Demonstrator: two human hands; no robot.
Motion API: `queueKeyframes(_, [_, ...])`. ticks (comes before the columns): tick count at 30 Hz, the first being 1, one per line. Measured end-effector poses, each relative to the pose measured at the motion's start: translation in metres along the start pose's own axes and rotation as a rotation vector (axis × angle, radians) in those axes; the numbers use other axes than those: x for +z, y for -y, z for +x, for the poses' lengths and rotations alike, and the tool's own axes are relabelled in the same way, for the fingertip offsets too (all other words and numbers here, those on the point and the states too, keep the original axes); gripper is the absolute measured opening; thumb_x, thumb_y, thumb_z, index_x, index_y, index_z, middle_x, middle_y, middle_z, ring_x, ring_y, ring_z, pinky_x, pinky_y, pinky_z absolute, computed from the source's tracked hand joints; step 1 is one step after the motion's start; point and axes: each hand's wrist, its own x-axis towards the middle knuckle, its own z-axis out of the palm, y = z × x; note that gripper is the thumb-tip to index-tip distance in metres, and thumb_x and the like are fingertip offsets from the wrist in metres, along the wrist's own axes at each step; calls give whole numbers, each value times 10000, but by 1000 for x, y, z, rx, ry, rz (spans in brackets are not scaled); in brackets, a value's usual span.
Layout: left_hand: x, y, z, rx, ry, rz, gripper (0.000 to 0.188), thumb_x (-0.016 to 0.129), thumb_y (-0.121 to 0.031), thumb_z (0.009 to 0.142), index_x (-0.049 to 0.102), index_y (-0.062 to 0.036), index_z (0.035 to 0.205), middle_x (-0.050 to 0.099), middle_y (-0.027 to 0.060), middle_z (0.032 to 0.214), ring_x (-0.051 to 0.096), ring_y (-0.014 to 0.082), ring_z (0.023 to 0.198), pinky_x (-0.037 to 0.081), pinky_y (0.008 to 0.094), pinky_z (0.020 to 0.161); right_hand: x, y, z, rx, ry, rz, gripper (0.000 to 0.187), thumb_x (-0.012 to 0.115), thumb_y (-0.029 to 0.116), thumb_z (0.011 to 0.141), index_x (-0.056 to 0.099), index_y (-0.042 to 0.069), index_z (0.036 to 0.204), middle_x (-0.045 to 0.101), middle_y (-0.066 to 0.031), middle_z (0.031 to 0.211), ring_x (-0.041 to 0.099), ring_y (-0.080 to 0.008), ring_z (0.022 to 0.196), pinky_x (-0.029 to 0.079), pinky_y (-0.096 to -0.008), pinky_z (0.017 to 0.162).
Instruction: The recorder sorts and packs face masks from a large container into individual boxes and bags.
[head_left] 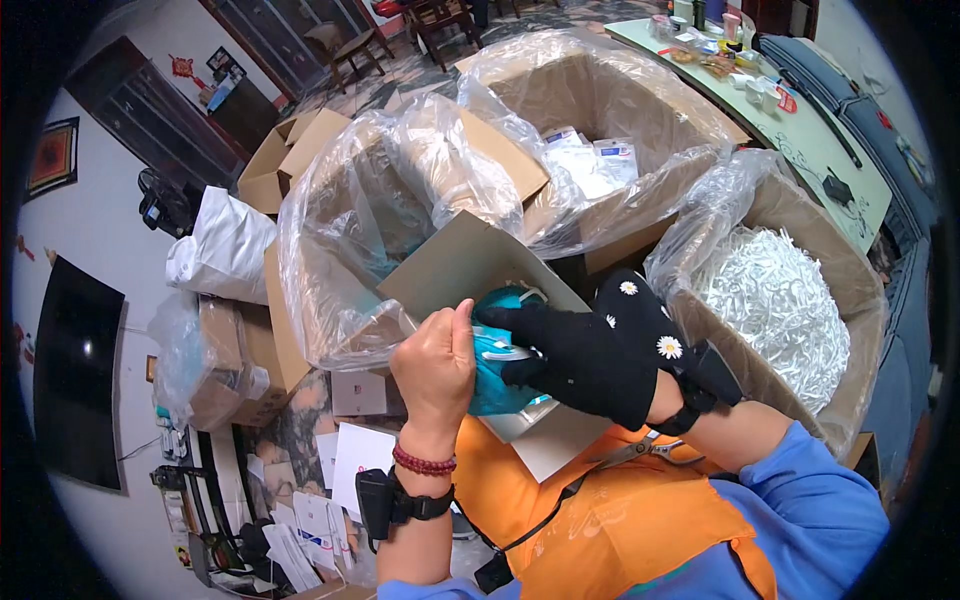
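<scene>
A teal plastic bag sits in an open grey-white carton in front of me. My left hand, bare and with a red bead bracelet at the wrist, is closed in a fist on the bag's left side. Wearing a black glove with daisies, my right hand grips the bag from the right, fingers curled inward. A slender white piece shows between its fingertips; its kind is unclear. Scissors with orange handles lie on my orange apron, just below the carton.
At right, a plastic-lined box holds a heap of small white plastic pieces. Another lined box behind holds white packets. A third lined box stands left. White flat cartons lie on the floor, lower left.
</scene>
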Motion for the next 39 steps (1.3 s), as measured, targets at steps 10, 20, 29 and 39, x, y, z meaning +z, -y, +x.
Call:
queueKeyframes(10, [0, 10, 0, -112, 35, 97, 360, 565, -249, 971, 607, -26, 691, 599, 178, 660, 572, 397, 593, 436, 457, 533, -37, 27, 19, -220, 207, -121, 132, 760, 203, 788, 689, 95, 812, 662, -97, 1084, 622, -279, 946, 492, -395, 811])
queueKeyframes(20, [22, 22, 9, -193, -27, -101, 371, 580, -257, 961, 645, 17, 721, 565, 254, 670, 566, 426, 597, 421, 454, 534, 11, 28, 5, -137, 100, -106, 104, 657, 194, 854, 634, 102, 811, 595, -102, 874, 578, -322, 881, 466, -437, 811])
queueKeyframes(29, [28, 93, 11, -372, -111, -96, 427, 542, -269, 984, 621, 43, 704, 580, 217, 626, 548, 325, 539, 400, 407, 523, 18, 71, -44, -148, 329, -67, 251, 640, 319, 868, 645, 107, 732, 607, -109, 759, 598, -304, 750, 464, -414, 698])
queueKeyframes(39, [-3, 66, -3, -424, 44, -450, 509, 520, -304, 1029, 490, 17, 635, 412, 4, 579, 348, 105, 566, 304, 329, 502, 8, 16, 19, -27, -161, 407, 393, 755, 186, 795, 596, 5, 1105, 604, -194, 952, 621, -365, 869, 495, -409, 757])
